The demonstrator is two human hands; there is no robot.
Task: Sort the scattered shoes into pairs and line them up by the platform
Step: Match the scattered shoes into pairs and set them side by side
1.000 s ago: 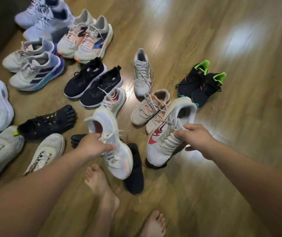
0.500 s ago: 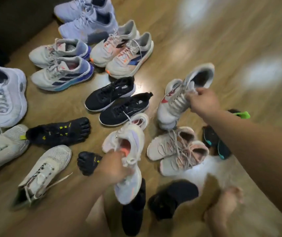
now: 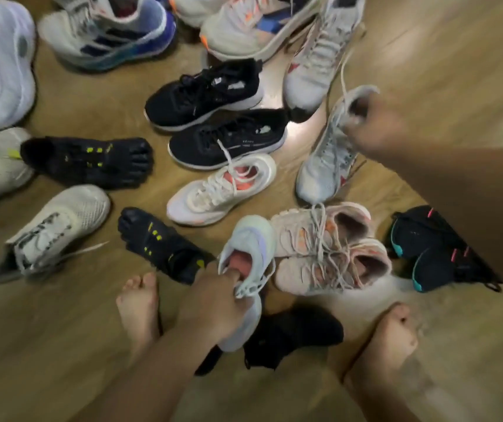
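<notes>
My left hand point(image 3: 213, 303) is shut on a pale white and lilac shoe point(image 3: 251, 248), fingers hooked into its pink-lined opening, low over the wooden floor. Its look-alike, a white shoe with an orange-pink lining point(image 3: 219, 187), lies just beyond it. My right hand point(image 3: 375, 123), blurred, grips the heel of a grey-white shoe with a red mark point(image 3: 326, 159), toe pointing towards me. A similar grey-white shoe with red point(image 3: 314, 62) lies just beyond that one. The platform is out of view.
Around them lie a black pair point(image 3: 204, 92), two black five-toe shoes point(image 3: 88, 159), a pink-beige pair point(image 3: 320, 233), a black-teal pair point(image 3: 427, 251), a white mesh shoe point(image 3: 58, 226) and black slip-ons point(image 3: 292, 336). Bare feet point(image 3: 139, 306) stand near.
The view has dropped closer to the floor. My right hand has carried the grey-white shoe down beside the similar one. My left hand keeps its pale shoe, now lower.
</notes>
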